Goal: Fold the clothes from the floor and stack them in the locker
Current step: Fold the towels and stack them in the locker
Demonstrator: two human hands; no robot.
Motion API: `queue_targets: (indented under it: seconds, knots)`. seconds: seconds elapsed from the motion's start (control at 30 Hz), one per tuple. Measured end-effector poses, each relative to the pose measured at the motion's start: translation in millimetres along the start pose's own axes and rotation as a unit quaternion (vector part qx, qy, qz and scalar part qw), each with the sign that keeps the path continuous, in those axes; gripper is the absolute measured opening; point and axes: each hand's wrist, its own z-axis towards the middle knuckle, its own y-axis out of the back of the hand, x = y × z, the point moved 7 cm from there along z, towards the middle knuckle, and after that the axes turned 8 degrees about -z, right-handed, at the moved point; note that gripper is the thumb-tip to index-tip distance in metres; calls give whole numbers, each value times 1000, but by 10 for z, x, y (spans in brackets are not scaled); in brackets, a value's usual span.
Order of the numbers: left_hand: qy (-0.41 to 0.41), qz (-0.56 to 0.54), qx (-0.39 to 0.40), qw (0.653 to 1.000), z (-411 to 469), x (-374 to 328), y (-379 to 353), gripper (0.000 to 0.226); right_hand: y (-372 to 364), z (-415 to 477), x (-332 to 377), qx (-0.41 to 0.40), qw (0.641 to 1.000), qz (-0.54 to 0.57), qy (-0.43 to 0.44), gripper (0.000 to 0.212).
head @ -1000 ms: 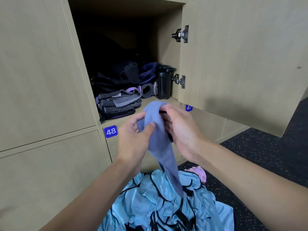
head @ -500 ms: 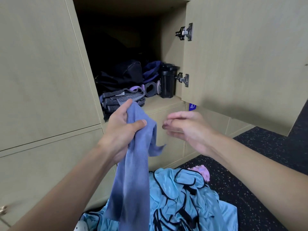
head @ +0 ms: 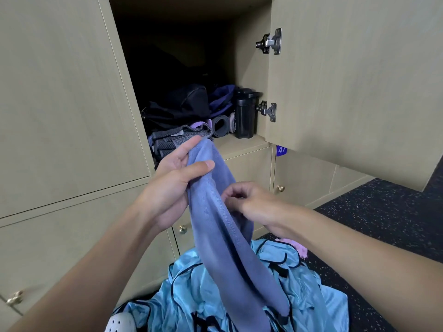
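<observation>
A blue-purple garment hangs in front of the open locker. My left hand grips its top edge, thumb across the cloth. My right hand pinches the garment's right edge lower down, fingers curled. On the floor below lies a light blue satin garment with black piping, with a pink piece at its far side. A folded grey and purple stack sits at the front left of the locker shelf.
The locker door stands open to the right. Deeper on the shelf are a dark bag, a rolled grey item and a black sport bottle. Closed lockers with brass knobs are below. A white perforated shoe shows at the bottom.
My right hand, open and apart from the cloth before, has moved down and taken hold of the garment's right edge. My left hand keeps its hold on the top.
</observation>
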Motion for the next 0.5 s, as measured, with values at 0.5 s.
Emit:
queue_targets:
  seconds: [0.5]
  knots:
    - [2, -4, -34, 999, 55, -73, 157, 66, -337, -1, -37, 12, 976, 213, -37, 26]
